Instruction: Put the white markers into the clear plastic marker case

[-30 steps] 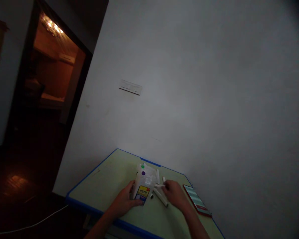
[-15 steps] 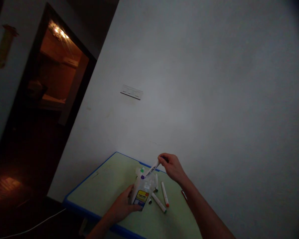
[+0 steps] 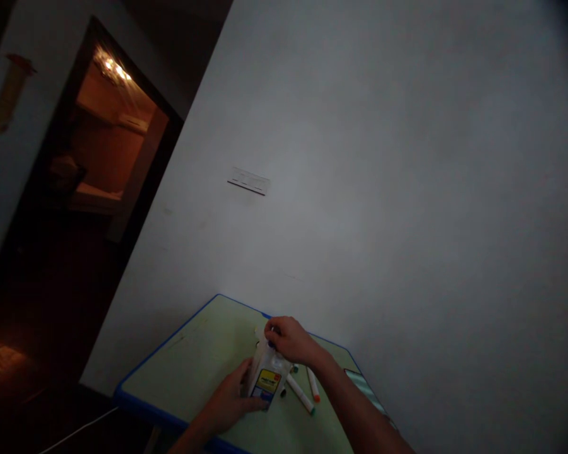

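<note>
My left hand (image 3: 231,394) is wrapped round a clear plastic marker case (image 3: 275,366) with a yellow and blue label, tilted above the table. My right hand (image 3: 286,337) is closed at the case's top opening, fingertips pinching a marker (image 3: 275,329) by its dark end. The rest of that marker is hidden by the hand and the case. Beside the case lie loose white markers, among them a green-ended marker (image 3: 301,395) and an orange-ended marker (image 3: 313,383).
The pale green table (image 3: 203,347) has a blue edge and stands against a white wall (image 3: 383,189). A striped, flat item (image 3: 363,386) lies at the table's right, partly behind my right forearm. A lit doorway (image 3: 118,139) is at the left, and a white cable (image 3: 80,429) runs below it.
My right hand has moved down and left with the marker, from above the case to its opening. My left hand still grips the case. The view has shifted slightly.
</note>
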